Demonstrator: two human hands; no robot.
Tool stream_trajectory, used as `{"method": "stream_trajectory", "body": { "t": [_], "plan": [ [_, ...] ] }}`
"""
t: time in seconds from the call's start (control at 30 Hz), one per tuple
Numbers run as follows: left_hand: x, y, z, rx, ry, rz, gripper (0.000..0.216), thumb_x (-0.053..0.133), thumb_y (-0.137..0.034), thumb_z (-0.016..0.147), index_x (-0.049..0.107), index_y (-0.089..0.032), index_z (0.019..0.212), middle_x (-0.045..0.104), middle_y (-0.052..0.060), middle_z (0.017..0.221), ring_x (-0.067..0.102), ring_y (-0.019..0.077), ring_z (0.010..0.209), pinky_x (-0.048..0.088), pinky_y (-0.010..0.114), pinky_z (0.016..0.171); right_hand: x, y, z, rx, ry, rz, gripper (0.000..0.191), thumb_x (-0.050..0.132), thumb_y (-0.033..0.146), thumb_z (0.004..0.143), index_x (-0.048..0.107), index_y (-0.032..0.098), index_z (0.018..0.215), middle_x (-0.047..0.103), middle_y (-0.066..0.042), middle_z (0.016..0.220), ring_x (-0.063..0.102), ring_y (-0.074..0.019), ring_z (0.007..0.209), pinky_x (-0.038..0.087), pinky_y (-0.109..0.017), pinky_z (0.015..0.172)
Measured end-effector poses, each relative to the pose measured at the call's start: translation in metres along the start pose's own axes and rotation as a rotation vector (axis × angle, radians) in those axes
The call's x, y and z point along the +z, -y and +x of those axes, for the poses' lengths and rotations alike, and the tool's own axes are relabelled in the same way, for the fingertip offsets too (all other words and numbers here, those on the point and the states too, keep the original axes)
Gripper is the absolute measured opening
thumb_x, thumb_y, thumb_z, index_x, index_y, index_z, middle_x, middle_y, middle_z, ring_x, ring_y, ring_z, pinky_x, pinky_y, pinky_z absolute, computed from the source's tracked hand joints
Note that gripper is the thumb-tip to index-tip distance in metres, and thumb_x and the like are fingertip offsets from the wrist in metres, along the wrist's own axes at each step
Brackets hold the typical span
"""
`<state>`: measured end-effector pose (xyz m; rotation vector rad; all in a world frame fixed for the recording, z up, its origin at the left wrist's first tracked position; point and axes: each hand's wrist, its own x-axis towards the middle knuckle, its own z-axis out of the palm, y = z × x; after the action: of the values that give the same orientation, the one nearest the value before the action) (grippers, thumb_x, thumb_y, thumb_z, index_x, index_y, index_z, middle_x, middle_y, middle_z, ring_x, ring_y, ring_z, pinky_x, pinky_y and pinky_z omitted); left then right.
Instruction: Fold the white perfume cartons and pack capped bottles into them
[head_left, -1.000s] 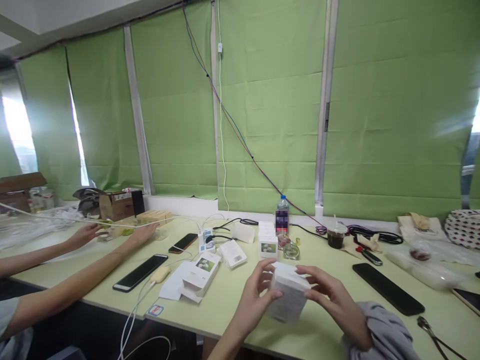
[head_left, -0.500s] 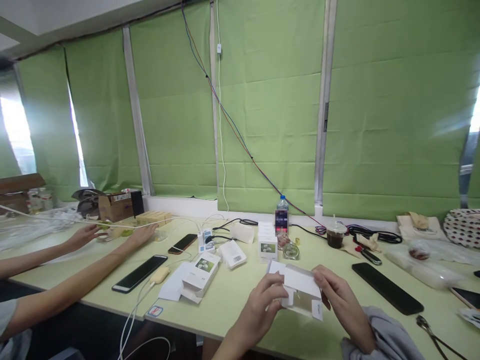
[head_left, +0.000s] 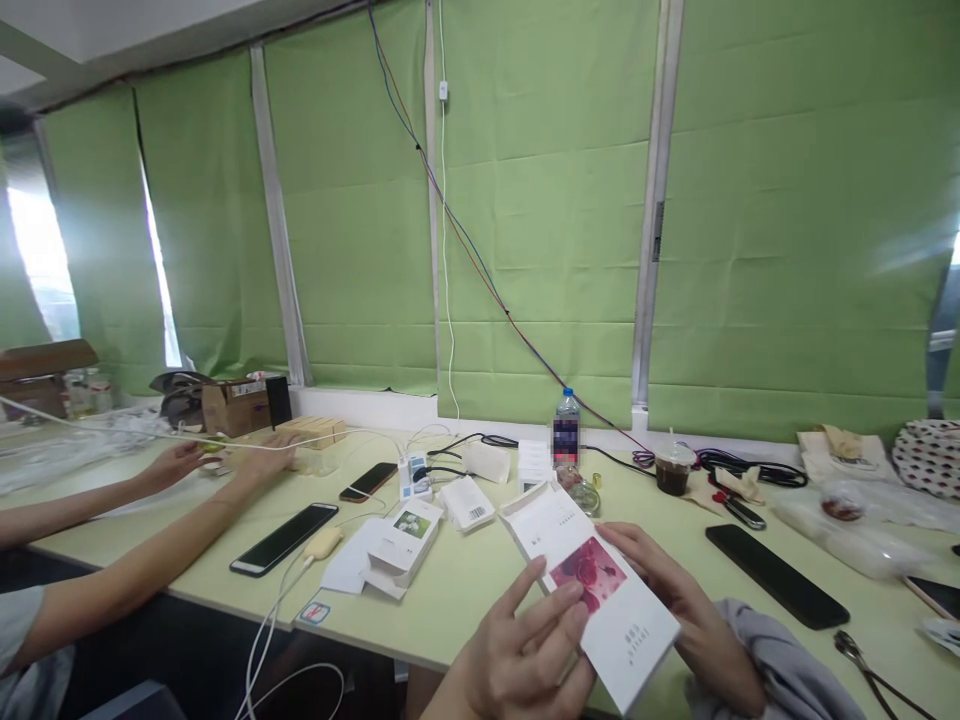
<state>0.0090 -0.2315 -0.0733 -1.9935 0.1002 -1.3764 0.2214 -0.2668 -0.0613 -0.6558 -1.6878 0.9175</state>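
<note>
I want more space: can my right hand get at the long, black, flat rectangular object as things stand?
Probably yes, if the right hand leaves the white cardboard box with a pink flower picture; pale green tabletop shows between it and the black object.

White box (head_left: 636,640), held tilted (pink flower picture (head_left: 600,568)), table (head_left: 450,590) beneath

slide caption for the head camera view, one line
Right hand holding a white box with a pink picture, left hand touching its front, over a cluttered table.
</note>
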Motion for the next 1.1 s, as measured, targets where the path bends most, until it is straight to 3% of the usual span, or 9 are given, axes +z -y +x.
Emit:
{"method": "stream_trajectory", "body": {
  "t": [0.2,0.37,0.6,0.83,1.1],
  "plan": [
    [0.011,-0.006,-0.012,0.005,0.003,0.005,0.019,0.057,-0.004,0.077,0.067,-0.019,0.083,0.07,0.001,0.089,0.059,0.0222,0.116,0.043,0.05,0.106,-0.004,-0.006,0.0,0.032,-0.023,0.034,0.041,0.058,0.042,0.086,0.056,0.042,0.127,0.044,-0.005,0.121,0.051,-0.0267,0.117,0.046,-0.032,0.091],
    [0.014,-0.009,-0.015,0.008,-0.008,0.01,0.015,0.059,-0.008,0.075,0.068,-0.019,0.08,0.069,0.0,0.09,0.06,0.0211,0.112,0.047,0.047,0.103,-0.005,-0.005,-0.001,0.025,-0.065,-0.043,0.039,0.059,0.039,0.086,0.059,0.041,0.125,0.048,-0.004,0.114,0.054,-0.0235,0.108,0.047,-0.03,0.086],
    [0.016,-0.012,-0.01,0.04,0.074,0.052,0.015,0.061,-0.015,0.078,0.07,-0.026,0.08,0.068,-0.003,0.092,0.057,0.017,0.109,0.044,0.037,0.103,-0.005,-0.007,0.001,0.044,-0.191,-0.113,0.035,0.059,0.026,0.084,0.065,0.037,0.116,0.053,-0.004,0.111,0.056,-0.0224,0.099,0.047,-0.028,0.075],
    [0.019,-0.015,-0.012,0.038,0.07,0.023,0.008,0.064,-0.019,0.077,0.07,-0.024,0.079,0.066,-0.001,0.09,0.057,0.0175,0.107,0.046,0.033,0.098,-0.008,-0.011,0.001,0.041,-0.156,-0.171,0.033,0.056,0.02,0.083,0.069,0.035,0.11,0.055,-0.004,0.108,0.057,-0.0237,0.104,0.044,-0.032,0.087],
    [0.025,-0.024,-0.017,0.022,0.067,0.032,0.004,0.069,-0.023,0.077,0.071,-0.026,0.079,0.067,-0.002,0.089,0.057,0.0158,0.104,0.05,0.029,0.093,-0.007,-0.008,0.004,0.051,-0.175,-0.191,0.032,0.06,0.022,0.08,0.072,0.03,0.108,0.059,-0.006,0.105,0.06,-0.0253,0.101,0.047,-0.035,0.086]
  ]
}}
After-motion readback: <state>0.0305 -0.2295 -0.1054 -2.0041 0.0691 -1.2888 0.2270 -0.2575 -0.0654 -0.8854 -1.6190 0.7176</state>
